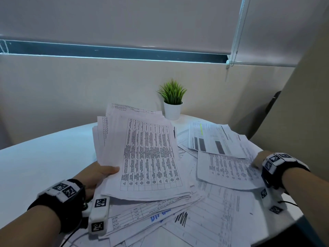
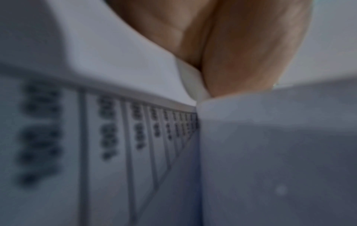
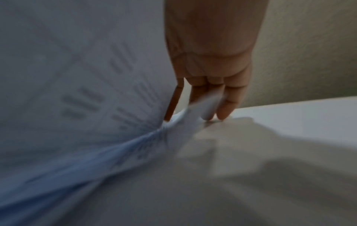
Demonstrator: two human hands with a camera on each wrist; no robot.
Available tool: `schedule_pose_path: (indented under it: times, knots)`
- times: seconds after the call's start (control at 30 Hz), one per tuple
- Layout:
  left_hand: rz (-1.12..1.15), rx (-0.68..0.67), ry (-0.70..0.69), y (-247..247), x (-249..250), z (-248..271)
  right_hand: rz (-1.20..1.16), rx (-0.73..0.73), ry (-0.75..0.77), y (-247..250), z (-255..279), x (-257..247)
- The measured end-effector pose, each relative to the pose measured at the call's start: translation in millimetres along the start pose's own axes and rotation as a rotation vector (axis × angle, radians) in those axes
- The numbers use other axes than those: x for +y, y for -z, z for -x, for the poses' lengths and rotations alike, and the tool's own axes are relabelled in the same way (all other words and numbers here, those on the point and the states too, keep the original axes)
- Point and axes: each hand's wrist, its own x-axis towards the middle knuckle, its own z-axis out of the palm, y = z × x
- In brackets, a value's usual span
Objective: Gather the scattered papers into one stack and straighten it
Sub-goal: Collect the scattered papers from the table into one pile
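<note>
white table [image 1: 44,157], blind [image 1: 124,20] | left hand [image 1: 94,177] grips stack [image 1: 147,157] | right hand [image 1: 260,160] grip unclear

Landmark: potted plant [image 1: 172,102], at far edge of table [image 1: 44,157]. In front-left of plant: sheaf of papers [image 1: 146,154], held in left hand [image 1: 96,175]. In front-right of plant: scattered papers [image 1: 222,168] on table, right hand [image 1: 261,159] at outer edge.

Matt printed paper sheets [image 1: 149,154] lie on a smooth white table [image 1: 44,157]; glossy plant pot [image 1: 172,111].
</note>
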Motion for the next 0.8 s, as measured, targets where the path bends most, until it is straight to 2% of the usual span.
schedule_pose_path:
  times: [0.07, 0.2, 0.37, 0.47, 0.63, 0.8]
  knots:
    - [-0.005, -0.021, 0.001, -2, 1, 1, 0.054, 0.002, 0.028, 3, -7, -3]
    - [-0.023, 0.008, -0.011, 1, 0, -1, 0.056, 0.115, 0.065, 29, -2, -20]
    - [-0.031, 0.032, -0.007, 1, -1, -2, 0.324, 0.041, 0.121, 78, 24, -30]
    - [-0.057, 0.05, -0.024, 0, 0, -1, 0.415, 0.066, 0.157, 108, 29, -25]
    - [-0.05, 0.077, -0.01, 1, -1, -2, 0.369, 0.219, 0.143, 154, 40, -13]
    - [-0.069, 0.095, -0.007, 5, -2, -4, 0.268, 0.506, 0.181, 195, 33, -5]
